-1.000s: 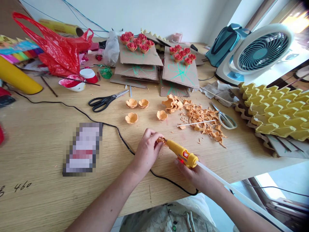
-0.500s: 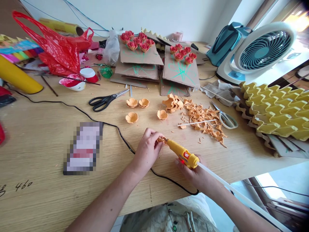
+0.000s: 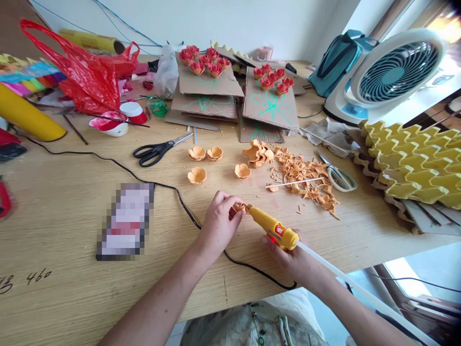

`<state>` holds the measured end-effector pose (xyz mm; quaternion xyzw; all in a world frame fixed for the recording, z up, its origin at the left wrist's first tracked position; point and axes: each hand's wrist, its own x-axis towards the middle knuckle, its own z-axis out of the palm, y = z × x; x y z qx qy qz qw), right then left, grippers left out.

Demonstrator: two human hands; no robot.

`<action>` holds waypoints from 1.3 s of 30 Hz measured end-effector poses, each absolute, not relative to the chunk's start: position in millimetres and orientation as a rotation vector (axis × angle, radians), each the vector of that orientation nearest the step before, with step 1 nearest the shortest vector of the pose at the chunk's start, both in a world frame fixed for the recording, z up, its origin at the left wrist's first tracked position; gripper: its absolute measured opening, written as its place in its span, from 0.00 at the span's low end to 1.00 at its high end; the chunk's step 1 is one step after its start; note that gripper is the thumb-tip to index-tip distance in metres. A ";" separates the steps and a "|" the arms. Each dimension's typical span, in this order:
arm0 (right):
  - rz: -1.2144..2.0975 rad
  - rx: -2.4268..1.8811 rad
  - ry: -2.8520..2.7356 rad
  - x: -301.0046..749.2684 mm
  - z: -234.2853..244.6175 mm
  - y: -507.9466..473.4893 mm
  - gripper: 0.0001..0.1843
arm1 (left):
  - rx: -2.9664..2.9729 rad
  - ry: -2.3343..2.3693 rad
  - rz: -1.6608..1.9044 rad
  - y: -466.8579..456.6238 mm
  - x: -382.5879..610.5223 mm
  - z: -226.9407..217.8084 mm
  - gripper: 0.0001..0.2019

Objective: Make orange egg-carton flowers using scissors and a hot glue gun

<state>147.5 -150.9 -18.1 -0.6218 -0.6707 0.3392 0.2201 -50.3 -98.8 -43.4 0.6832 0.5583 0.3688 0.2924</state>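
Observation:
Between the fingertips of my left hand (image 3: 220,218) is a small orange flower cup (image 3: 239,208), mostly hidden by the fingers. My right hand (image 3: 288,254) grips a yellow hot glue gun (image 3: 269,224), its red light lit and a long white glue stick (image 3: 334,269) running out of its back. The gun's nozzle is at the cup's edge; whether it touches cannot be made out. Beyond the hands, several finished-looking orange flower cups (image 3: 197,176) sit on the table, beside a stack of uncut orange pieces (image 3: 258,154).
Orange scraps (image 3: 306,175) lie around a thin white stick, with light-handled scissors (image 3: 341,179) beside them. Black scissors (image 3: 153,153), a blurred phone-like rectangle (image 3: 126,221) and a black cord (image 3: 183,204) lie leftward. Red flowers stand on cardboard (image 3: 272,108); yellow egg trays (image 3: 414,163) and a fan (image 3: 396,77) are right.
The hands, flower cup and glue gun hold nearly the same place. The camera view has shifted very slightly.

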 end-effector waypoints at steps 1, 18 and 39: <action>0.933 -1.730 -1.868 147.4 -16.8 -150.8 0.19 | 1.803 1.495 0.997 -98.6 -50.4 -43.7 0.08; 0.934 -1.687 -1.927 145.7 -18.2 -146.8 0.22 | 1.768 1.456 1.029 -100.5 -50.8 -40.1 0.07; 1.355 -1.272 -1.617 141.9 -30.9 -77.7 0.09 | 2.105 1.255 0.991 -93.8 -62.7 -45.3 0.16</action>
